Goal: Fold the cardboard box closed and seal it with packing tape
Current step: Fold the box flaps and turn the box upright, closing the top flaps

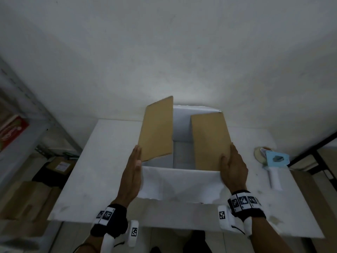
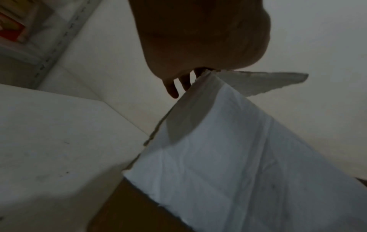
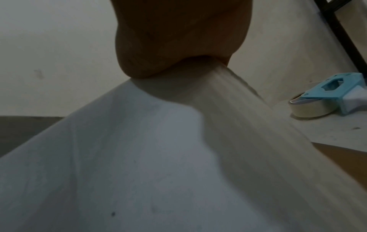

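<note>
A white cardboard box with brown flap insides stands on the white table, its top open. The left flap and the right flap stand raised and lean inward. My left hand lies flat against the left flap's outer side, fingers straight. My right hand presses the right flap from outside, thumb on its brown face. The near flap hangs down toward me. A blue tape dispenser with a tape roll lies on the table to the right, also seen as the dispenser in the right wrist view.
A metal shelf with a red package stands at the left, cardboard cartons on the floor beneath. A white wall runs behind the table. A dark frame stands at the right.
</note>
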